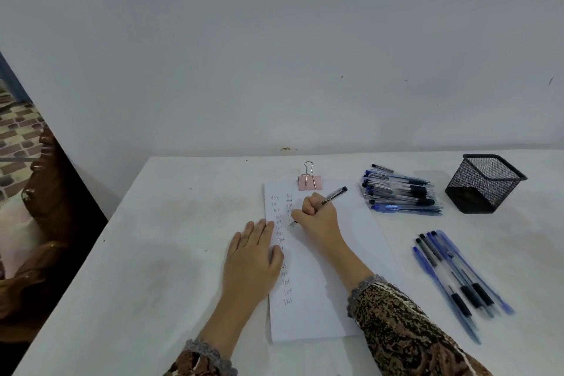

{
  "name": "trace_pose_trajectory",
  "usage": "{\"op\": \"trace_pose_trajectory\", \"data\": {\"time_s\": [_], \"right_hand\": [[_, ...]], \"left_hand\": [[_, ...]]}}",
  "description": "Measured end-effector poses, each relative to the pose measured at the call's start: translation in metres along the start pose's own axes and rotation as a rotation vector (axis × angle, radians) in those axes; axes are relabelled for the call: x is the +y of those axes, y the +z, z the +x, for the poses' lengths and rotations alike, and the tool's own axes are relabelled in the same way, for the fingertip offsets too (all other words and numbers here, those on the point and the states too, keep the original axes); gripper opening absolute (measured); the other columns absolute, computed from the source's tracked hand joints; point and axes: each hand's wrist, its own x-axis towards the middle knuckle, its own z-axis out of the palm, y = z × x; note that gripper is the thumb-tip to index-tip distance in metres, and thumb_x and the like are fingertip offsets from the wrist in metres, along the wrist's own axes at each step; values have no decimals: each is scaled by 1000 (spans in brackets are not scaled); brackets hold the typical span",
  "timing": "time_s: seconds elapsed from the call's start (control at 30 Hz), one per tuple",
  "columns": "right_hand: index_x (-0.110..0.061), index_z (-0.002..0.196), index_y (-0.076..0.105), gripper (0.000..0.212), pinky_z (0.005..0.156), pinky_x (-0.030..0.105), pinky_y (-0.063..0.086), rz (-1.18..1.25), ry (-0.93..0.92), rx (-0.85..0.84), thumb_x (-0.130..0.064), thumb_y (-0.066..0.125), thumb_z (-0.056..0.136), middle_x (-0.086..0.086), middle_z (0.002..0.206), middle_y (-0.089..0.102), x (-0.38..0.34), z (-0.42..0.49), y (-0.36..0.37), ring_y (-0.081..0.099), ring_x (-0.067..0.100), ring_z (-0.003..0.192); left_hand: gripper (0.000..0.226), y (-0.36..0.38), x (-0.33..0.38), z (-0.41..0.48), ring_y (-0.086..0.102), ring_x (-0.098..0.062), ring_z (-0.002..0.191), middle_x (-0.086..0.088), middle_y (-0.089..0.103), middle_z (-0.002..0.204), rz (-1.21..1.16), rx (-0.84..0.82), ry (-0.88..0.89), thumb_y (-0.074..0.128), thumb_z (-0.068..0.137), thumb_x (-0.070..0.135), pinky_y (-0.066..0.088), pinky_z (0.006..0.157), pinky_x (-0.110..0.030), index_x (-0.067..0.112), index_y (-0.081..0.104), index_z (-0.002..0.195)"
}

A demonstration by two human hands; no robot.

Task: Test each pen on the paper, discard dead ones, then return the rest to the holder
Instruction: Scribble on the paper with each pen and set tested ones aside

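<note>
The white paper (320,268), pinned at 12 o'clock by a pink binder clip (309,181), carries two columns of faint "Test" scrawls. The left hand (253,256) lies flat, fingers straight, on its 9 o'clock edge. The right hand (317,220) curls round a pen (334,195), tip on the sheet. The mesh holder (485,183) stands at 2 o'clock.

White paper (323,284), pink binder clip (310,182), black mesh holder (483,183), brown mottled sleeves (406,327).

Soft, even, dimmish light; faint shadows, slightly blurry, edges perhaps wide-angle bent.
</note>
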Motion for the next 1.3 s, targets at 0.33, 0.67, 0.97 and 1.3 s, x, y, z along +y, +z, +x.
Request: {"op": "trace_pose_trajectory", "data": {"time_s": [0.33, 0.67, 0.97, 1.3], "right_hand": [[-17, 71, 32, 36, 34, 14, 17, 780, 382, 69, -39, 41, 98, -6, 43, 36, -6, 10, -22, 26, 7, 30], [-18, 84, 45, 34, 36, 14, 14, 926, 484, 137, -48, 35, 98, -7, 41, 24, -9, -1, -49, 19, 7, 29], [-12, 92, 52, 23, 35, 14, 26, 885, 557, 147, -25, 35, 102, -3, 48, 33, -12, -14, -63, 30, 7, 33], [-10, 102, 49, 14, 38, 21, 33, 444, 529, 71, -15, 36, 100, 2, 68, 38, -28, -31, -82, 36, 11, 44]], "left_hand": [[67, -3, 1, 0, 6, -8, 144, 10, 15, 155, -38, -13, -3, 11, 83, 43, 0, 115, -26, 26, 18, 147], [87, -1, 1, -2, 11, -9, 143, 10, 20, 154, -63, 19, -11, -4, 69, 55, 4, 115, -26, 26, 23, 146], [87, -4, 5, -5, 11, -9, 143, 9, 20, 154, -42, 6, -18, -5, 69, 56, 4, 116, -26, 25, 22, 146], [50, -6, 7, -7, 15, -12, 143, 4, 24, 153, -49, 7, -18, 29, 98, 33, 9, 116, -29, 19, 26, 146]]}}
